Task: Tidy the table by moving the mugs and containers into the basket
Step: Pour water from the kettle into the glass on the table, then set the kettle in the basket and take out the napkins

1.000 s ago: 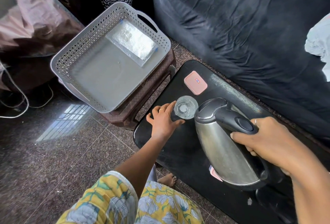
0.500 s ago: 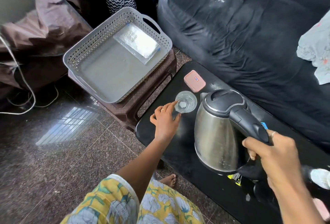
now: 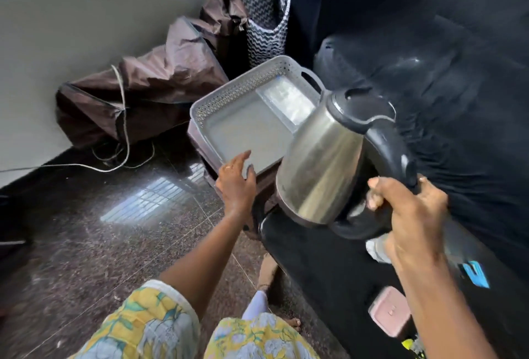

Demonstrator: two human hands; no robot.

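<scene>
My right hand [image 3: 412,215] grips the black handle of a steel electric kettle [image 3: 323,164]. The kettle hangs tilted in the air, above the far end of the black table [image 3: 329,272] and beside the near right corner of the grey perforated basket [image 3: 229,101]. My left hand [image 3: 236,184] is spread at the basket's near rim and holds nothing. A clear flat container [image 3: 289,101] lies in the basket's far right corner. A pink lidded container [image 3: 389,314] sits on the table near me. The kettle hides the drinking glass.
The basket rests on a brown stool [image 3: 266,187] left of the table. A dark sofa [image 3: 458,86] runs along the right. Brown bags [image 3: 160,78], a zigzag-patterned bag [image 3: 263,20] and a loose cable [image 3: 123,141] lie by the wall. A white object [image 3: 378,250] sits under my right hand.
The kettle has risen off the table and swung left toward the basket. My left hand has let go of the glass and moved to the basket's rim. The view tilted upward.
</scene>
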